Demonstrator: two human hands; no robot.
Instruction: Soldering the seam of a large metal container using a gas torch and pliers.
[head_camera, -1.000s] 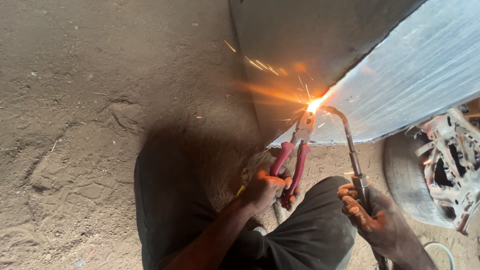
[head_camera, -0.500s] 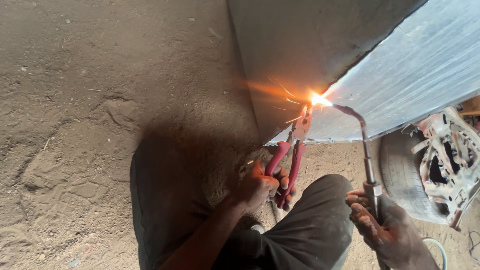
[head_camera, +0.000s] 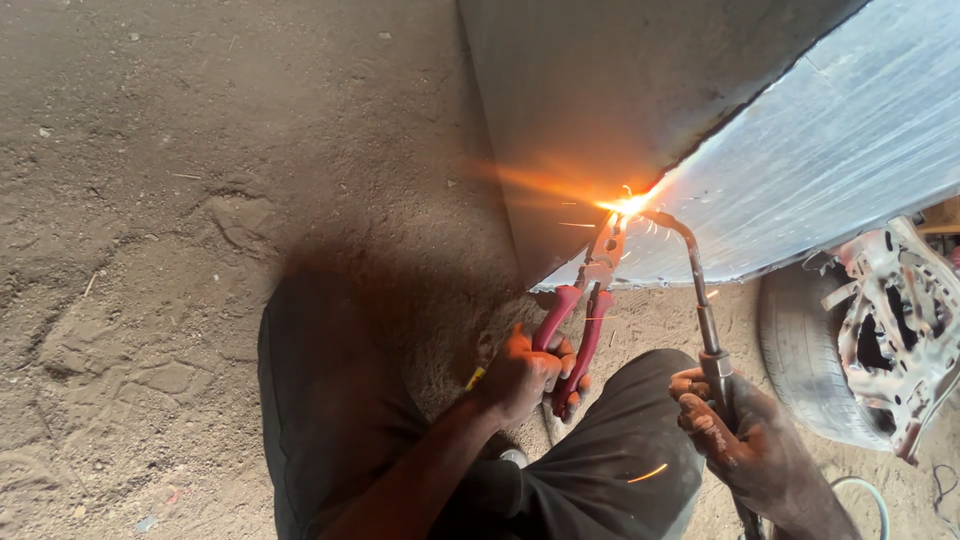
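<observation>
Nearest the camera are the person's bent knees in dark trousers (head_camera: 600, 470), above a dirt floor (head_camera: 150, 300) marked with footprints. The left hand (head_camera: 525, 375) has its fingers (head_camera: 568, 372) wrapped tight around the red handles of a pair of pliers (head_camera: 585, 310), which angle up and away toward the work. The right hand (head_camera: 740, 440), dark with grime, has its fingers (head_camera: 700, 415) curled closed around the grip of a gas torch (head_camera: 705, 300); its thin metal tube rises from the hand and bends over at the top toward the nose of the pliers. Where the torch tip and the pliers' nose come together, a bright flame (head_camera: 628, 205) burns right at the lower edge of a large sheet-metal panel (head_camera: 830, 160), with an orange glow and a few sparks spreading to the left. The panel's near face is in shadow and its far face is pale and streaked. Beyond the right hand, at the right edge, stands a tyre (head_camera: 800, 350) with a rusty, worn wheel hub (head_camera: 895, 320), and a light hose (head_camera: 860, 495) curls on the ground just beside it.
</observation>
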